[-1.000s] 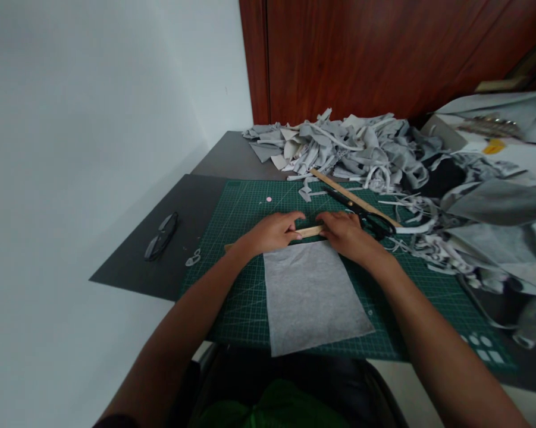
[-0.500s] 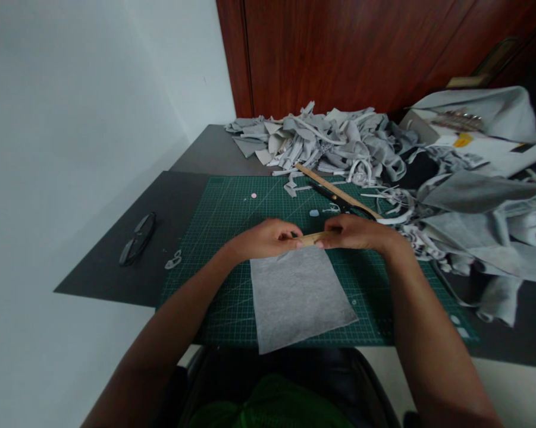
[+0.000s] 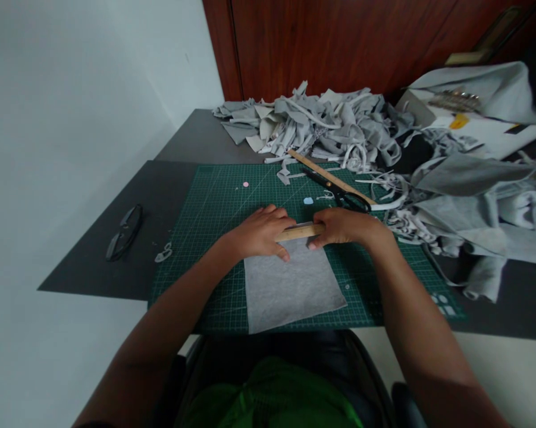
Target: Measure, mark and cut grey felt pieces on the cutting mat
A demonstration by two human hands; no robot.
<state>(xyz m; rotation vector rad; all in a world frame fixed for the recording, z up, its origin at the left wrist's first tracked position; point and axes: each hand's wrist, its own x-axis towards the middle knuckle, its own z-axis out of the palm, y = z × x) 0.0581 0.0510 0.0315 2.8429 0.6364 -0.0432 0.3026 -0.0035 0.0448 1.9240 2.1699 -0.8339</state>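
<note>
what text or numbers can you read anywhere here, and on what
None can be read.
Cutting mat: white grid lines and edge marks, too small to read.
Wooden ruler held by left hand and right hand: any scale is blurred.
Second wooden ruler: marks unreadable.
Yellow patch on the white object: blurred.

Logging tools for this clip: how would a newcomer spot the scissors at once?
Start at the green cutting mat on the dark table. Near its far right edge, beyond the right hand, lie the scissors, beside a long wooden ruler. They are the only black, looped-handle tool among pale grey fabric scraps.
</note>
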